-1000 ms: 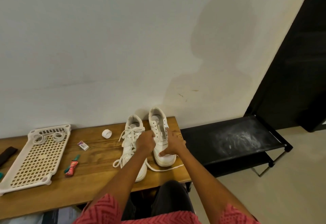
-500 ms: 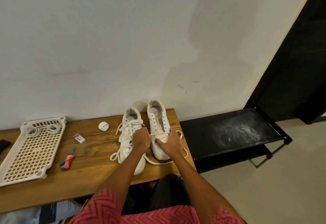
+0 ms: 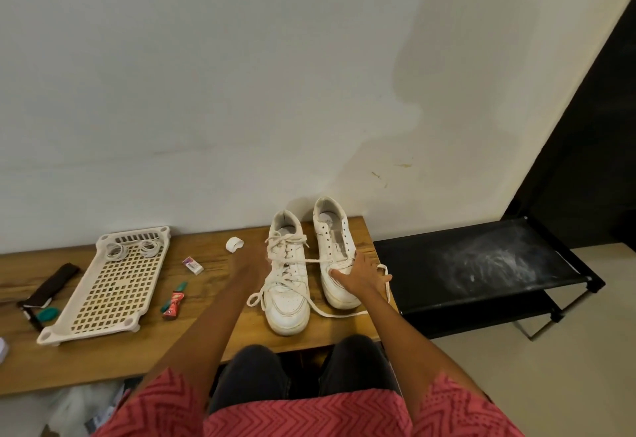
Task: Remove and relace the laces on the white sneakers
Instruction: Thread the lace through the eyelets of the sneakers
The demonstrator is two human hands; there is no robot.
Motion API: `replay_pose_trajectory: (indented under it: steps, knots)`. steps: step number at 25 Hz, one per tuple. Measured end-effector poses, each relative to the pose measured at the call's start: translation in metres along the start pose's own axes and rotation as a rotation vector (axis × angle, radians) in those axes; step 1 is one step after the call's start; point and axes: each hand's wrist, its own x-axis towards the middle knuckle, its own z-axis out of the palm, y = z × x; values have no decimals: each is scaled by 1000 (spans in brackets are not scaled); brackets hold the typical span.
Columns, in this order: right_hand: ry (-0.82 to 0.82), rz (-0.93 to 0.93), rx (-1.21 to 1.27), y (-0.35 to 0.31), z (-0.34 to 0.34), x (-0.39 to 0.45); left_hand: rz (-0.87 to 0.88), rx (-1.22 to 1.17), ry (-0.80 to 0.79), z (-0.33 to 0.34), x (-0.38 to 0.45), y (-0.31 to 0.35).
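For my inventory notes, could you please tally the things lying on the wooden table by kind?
Sneakers: 2
Perforated tray: 1
Tape roll: 1
Small white box: 1
Red tube: 1
Dark strap: 1
Green item beside the tray, too small to identify: 1
Total: 8

Two sneakers (image 3: 288,285) (image 3: 335,257), one tray (image 3: 110,282), two hands (image 3: 249,264) (image 3: 361,275).
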Motion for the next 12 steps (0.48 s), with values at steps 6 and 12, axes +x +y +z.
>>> replay_pose_trajectory:
  steps: [6, 12]
  knots:
    - [308, -300, -178, -32, 3, -27, -55, 144, -448, -51, -4, -72]
    - [-107, -239, 24, -68, 37, -56, -110, -868, -161, -94, -22, -68]
